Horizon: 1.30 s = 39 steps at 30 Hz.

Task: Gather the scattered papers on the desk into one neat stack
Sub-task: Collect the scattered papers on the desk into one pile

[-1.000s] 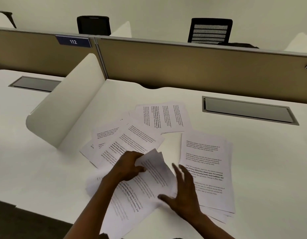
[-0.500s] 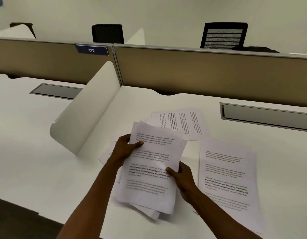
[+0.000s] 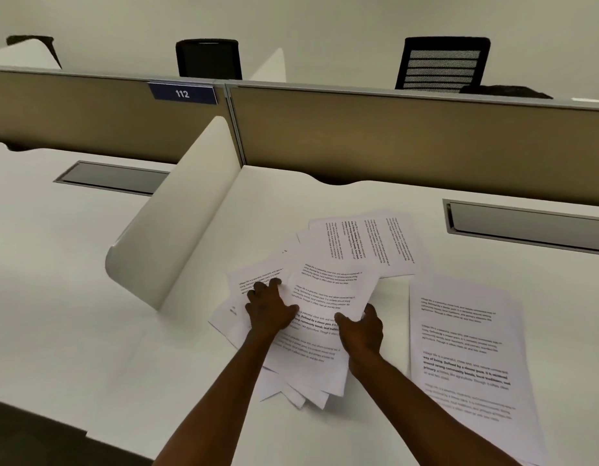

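Note:
Printed white papers lie scattered on the white desk (image 3: 291, 203). A loose bundle of sheets (image 3: 320, 344) sits in the middle, its lower edges uneven. My left hand (image 3: 269, 306) grips the bundle's left edge, fingers spread over a sheet (image 3: 254, 279) that sticks out to the left. My right hand (image 3: 362, 329) grips the bundle's right edge, thumb on top. More sheets (image 3: 368, 245) lie turned sideways behind the bundle. A separate pile of sheets (image 3: 466, 358) lies flat to the right, apart from both hands.
A curved white divider (image 3: 177, 237) rises at the left of the papers. A tan partition (image 3: 392, 139) closes the back of the desk, with a grey cable hatch (image 3: 526, 223) at the right. Two black chairs (image 3: 442, 62) stand beyond.
Both hands took hold of the crumpled front sheets, straightened them into one bundle, then lowered it onto the sheets at the left. My left hand's fingers now spread over the left sheet.

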Each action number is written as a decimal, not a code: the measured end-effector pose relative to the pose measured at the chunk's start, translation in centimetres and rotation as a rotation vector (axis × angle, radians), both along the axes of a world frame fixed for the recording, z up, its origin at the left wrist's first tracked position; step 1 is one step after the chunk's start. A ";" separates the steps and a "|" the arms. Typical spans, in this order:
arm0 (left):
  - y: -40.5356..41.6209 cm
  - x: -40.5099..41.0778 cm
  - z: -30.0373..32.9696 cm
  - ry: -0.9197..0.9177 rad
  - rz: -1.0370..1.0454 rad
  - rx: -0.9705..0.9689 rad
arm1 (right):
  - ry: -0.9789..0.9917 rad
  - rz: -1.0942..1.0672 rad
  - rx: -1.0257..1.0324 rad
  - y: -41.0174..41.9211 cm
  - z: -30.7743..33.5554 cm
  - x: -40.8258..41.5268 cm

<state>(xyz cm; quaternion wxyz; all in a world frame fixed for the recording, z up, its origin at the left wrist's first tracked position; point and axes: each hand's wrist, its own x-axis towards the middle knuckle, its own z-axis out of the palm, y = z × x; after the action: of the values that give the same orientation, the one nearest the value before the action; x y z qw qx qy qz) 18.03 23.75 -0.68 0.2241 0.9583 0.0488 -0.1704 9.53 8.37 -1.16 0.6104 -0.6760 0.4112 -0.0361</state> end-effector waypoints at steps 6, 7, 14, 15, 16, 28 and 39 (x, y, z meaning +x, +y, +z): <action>0.3 0.7 0.3 0.052 0.063 -0.066 | 0.000 -0.209 0.391 -0.8 0.1 1.1; 0.4 0.8 0.3 0.054 0.056 -0.045 | 0.015 -0.199 0.414 -1.0 0.1 1.2; 0.6 0.0 0.2 0.087 0.038 -0.039 | -0.112 0.032 0.350 -0.4 0.8 0.1; 0.5 -0.4 0.2 0.090 0.038 -0.054 | -0.121 0.087 0.288 -0.2 0.9 -0.1; 0.5 -0.8 0.2 0.091 0.041 -0.069 | -0.116 0.147 0.216 -0.1 0.8 -0.3; 0.6 -4.4 1.5 -0.044 0.003 -0.421 | -0.250 0.108 0.343 -7.9 3.9 -2.9; -14.4 -8.7 4.0 0.192 -0.219 -0.762 | -0.164 -0.073 -0.028 -21.9 3.8 -9.9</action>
<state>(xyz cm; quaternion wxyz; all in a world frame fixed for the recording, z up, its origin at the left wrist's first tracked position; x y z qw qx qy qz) 9.33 9.33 3.32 0.5382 0.7858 -0.0997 -0.2878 -0.38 -13.55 2.66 0.6308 -0.6638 0.3836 -0.1196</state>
